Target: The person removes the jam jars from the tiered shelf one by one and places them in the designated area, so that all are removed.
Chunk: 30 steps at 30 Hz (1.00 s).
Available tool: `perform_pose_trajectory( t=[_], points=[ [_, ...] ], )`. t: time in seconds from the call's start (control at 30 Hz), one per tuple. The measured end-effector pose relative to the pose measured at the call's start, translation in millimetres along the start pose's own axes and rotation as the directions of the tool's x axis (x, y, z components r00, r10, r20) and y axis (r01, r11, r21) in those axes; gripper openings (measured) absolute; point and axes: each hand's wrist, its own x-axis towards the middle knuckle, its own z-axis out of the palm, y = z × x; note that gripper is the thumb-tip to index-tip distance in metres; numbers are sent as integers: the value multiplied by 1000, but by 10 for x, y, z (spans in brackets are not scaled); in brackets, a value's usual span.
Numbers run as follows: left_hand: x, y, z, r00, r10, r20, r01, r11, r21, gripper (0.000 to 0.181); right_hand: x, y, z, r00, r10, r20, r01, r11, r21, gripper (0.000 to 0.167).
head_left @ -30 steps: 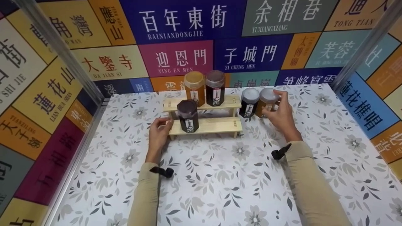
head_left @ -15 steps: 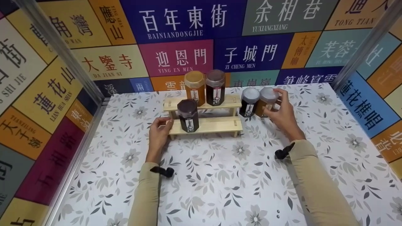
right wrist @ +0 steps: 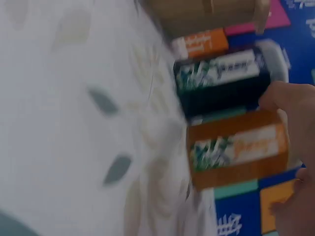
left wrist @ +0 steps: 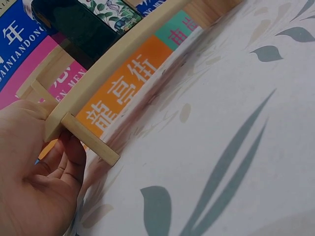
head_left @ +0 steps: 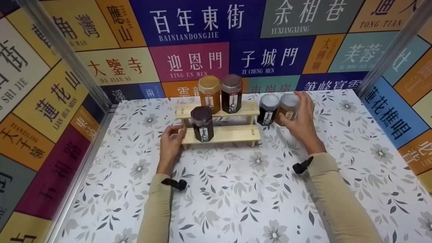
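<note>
My left hand [head_left: 170, 141] grips the left end of the lower step of a two-step wooden display stand [head_left: 236, 134]; in the left wrist view, curled fingers [left wrist: 69, 155] reach under its end. My right hand [head_left: 302, 118] is around an amber hexagonal jar [right wrist: 236, 150] with a pale lid, thumb at the front and fingers on the far right side. A dark jar with a pale lid [head_left: 268, 109] stands close to its left. Another dark jar [head_left: 202, 125] sits on the lower step. On the upper step stand a yellow-orange jar [head_left: 209, 94] and a dark jar [head_left: 232, 94].
Leaf-and-flower patterned white cloth [head_left: 229, 189] covers the table. Behind it rises a colourful wall [head_left: 189, 60] with printed characters, and more panels stand at left and right. Metal corner posts [head_left: 388, 60] edge the space. The right wrist view is blurred.
My right hand shifts slightly around the amber jar: its fingers rise behind the lid and the thumb slides a little left. The left hand and the stand stay put.
</note>
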Motion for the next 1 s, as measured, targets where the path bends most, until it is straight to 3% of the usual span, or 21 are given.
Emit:
perform_pose_trajectory(
  t=[0.1,0.2,0.3,0.4,0.47,0.6,0.7,0.8,1.0],
  points=[
    [3,4,1,1000,7,-7,-7,1000,8,25,-45,-247,89,991,-98,-96,97,995,-14,76],
    [4,2,1,1000,10,-12,-10,1000,17,25,-132,-550,228,966,-204,-156,209,978,16,67],
    [0,-4,2,1000,1,-4,-1,1000,8,27,-258,-850,421,944,-294,-151,310,946,96,59],
    [-4,-1,5,1000,-13,-2,13,1000,-1,30,-406,-1107,646,942,-324,-91,336,918,212,55],
    [-5,5,10,1000,-23,-4,23,1000,-8,32,-502,-1249,797,950,-311,-38,307,900,311,54],
    [0,10,11,999,-36,-4,36,999,-12,36,-652,-1486,1109,968,-234,89,164,861,482,58],
    [8,1,8,999,-40,-1,40,999,-8,35,-710,-1620,1337,969,-179,170,58,835,547,65],
    [10,-12,-1,999,-32,-1,32,999,-9,30,-736,-1718,1522,965,-137,223,-8,836,549,75],
    [-12,-6,-7,1000,-12,6,12,1000,5,31,-746,-1824,1752,970,-61,235,-56,886,461,92]
  ],
)
